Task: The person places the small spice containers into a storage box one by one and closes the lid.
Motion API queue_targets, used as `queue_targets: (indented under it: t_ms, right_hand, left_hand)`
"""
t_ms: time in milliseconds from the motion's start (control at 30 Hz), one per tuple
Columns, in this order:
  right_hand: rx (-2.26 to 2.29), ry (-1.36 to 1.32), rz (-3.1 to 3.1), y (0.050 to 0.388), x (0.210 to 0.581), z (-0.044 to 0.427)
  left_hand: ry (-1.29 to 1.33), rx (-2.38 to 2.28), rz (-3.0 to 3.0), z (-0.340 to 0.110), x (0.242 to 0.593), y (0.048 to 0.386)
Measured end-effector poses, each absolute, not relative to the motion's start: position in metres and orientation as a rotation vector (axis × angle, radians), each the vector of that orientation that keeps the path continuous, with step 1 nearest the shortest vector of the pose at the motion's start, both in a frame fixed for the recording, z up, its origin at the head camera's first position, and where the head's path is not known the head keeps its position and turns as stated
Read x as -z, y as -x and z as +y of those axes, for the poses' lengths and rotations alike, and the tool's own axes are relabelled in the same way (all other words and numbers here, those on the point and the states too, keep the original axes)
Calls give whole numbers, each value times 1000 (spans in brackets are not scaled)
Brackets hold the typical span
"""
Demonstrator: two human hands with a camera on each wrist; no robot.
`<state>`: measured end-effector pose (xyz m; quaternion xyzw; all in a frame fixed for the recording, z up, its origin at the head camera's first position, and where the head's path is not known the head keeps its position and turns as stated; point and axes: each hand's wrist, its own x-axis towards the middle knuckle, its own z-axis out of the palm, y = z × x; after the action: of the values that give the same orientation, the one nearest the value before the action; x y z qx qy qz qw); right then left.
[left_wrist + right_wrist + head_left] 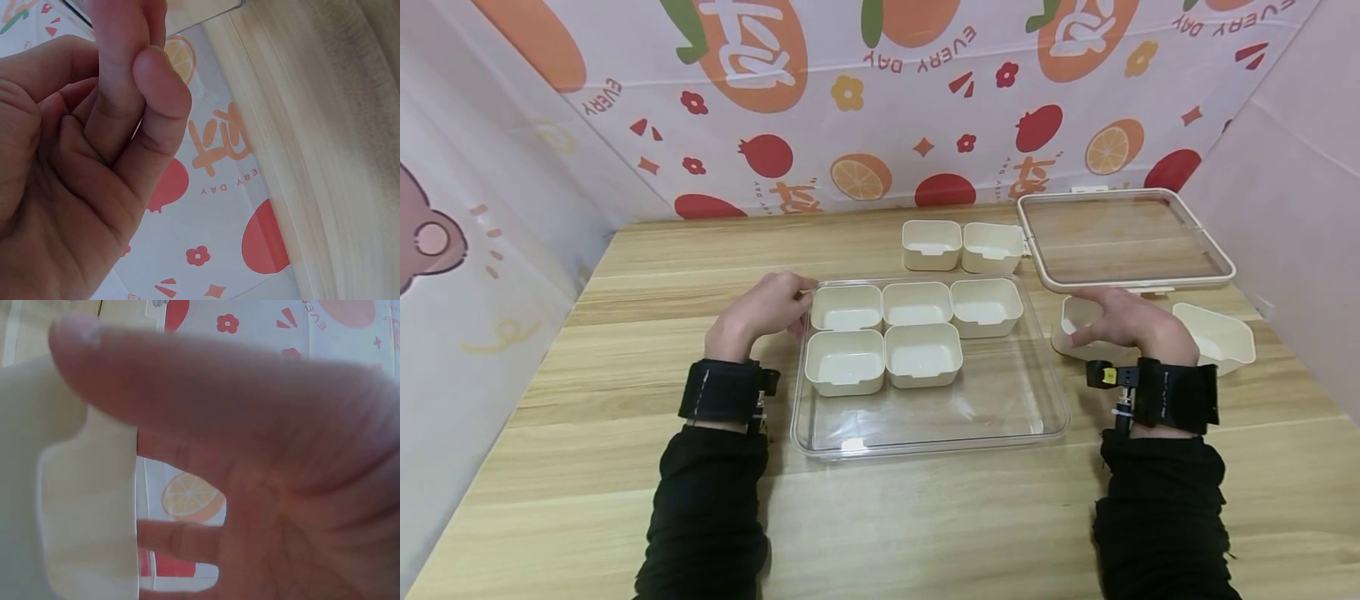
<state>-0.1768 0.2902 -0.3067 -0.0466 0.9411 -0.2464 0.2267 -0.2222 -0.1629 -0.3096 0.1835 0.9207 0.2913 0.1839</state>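
A clear tray (pixel 1000 408) holds several cream boxes: three along its back, two in front of them at the left. My left hand (pixel 771 308) pinches the tray's back left corner; in the left wrist view that hand (pixel 94 137) has curled fingers, with a clear edge (pixel 209 14) at their tips. To the right of the tray, my right hand (pixel 1138 325) grips a loose cream box (pixel 1070 329). The right wrist view shows this hand (pixel 269 469) with the thumb on the near side of the box (pixel 94 506) and the other fingers behind it.
Two cream boxes (pixel 932 246) (pixel 992 247) stand behind the tray. A clear lid with a cream frame (pixel 1127 237) lies at the back right, close to my right hand. Another cream box (pixel 1217 337) sits beyond my right wrist. A printed cloth (pixel 895 108) hangs behind the wooden table (pixel 925 525).
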Motion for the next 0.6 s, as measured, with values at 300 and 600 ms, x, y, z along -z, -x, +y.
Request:
queue_targets:
  t_ms: [300,600]
  right_hand:
    - [652,134,2613,175,307,292]
    - [644,168,2631,176,308,293]
  left_hand:
    - [-510,-805,2601,-163,311,224]
    - [-509,-797,2603,-165,312,224]
